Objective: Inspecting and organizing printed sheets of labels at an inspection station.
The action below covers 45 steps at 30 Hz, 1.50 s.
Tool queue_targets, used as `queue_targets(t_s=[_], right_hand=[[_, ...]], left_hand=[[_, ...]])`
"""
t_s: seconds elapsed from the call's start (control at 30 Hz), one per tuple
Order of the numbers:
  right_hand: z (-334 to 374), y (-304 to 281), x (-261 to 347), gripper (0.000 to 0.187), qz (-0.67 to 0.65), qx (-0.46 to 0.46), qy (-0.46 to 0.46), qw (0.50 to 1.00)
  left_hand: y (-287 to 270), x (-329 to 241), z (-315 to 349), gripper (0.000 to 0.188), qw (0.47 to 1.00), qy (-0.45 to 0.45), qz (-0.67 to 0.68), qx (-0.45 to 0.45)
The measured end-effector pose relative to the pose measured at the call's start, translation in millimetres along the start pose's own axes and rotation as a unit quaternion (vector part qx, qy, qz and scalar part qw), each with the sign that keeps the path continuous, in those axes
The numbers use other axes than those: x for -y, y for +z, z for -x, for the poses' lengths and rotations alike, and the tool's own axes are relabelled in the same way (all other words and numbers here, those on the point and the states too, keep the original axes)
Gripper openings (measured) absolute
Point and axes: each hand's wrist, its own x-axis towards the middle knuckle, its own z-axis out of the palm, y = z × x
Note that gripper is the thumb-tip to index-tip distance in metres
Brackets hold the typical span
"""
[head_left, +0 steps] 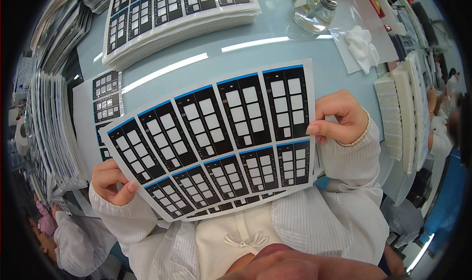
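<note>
The right hand has its thumb and fingers pinched together on the right edge of a big sheet, with the thumb on the front. The left hand pinches the lower left edge the same way, its thumb on the front too. The sheet is in front of the person's chest, between the two hands, and it slants down to the left. It has two rows of black boxes with white squares and blue lines. Part of another sheet peeks out under its bottom edge.

Past the sheet is a shiny, pale blue table. A thick pile of sheets sits at the far side. To its right are a glass bottle with a metal top and a crumpled white cloth. More papers are stacked on the left.
</note>
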Motion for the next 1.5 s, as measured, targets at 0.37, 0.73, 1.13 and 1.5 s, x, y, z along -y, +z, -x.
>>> queue_targets(t_s=[0.37, 0.73, 1.13, 1.5], right_hand=[[1, 6, -4, 0.025, -0.132, -0.028, 0.098, 0.986], [2, 8, -9, 0.026, -0.166, -0.030, 0.140, 0.976], [2, 7, -7, 0.027, -0.159, -0.022, 0.135, 0.978], [3, 6, -13, 0.022, -0.142, 0.003, 0.074, 0.987]], left_hand=[[5, -3, 0, 0.021, 0.998, -0.049, 0.020, -0.036], [1, 4, 3, 0.018, 0.995, -0.099, 0.027, -0.004], [6, 8, 7, 0.020, 0.991, -0.118, 0.050, -0.041], [5, 13, 3, 0.020, 0.994, -0.102, 0.047, -0.015]])
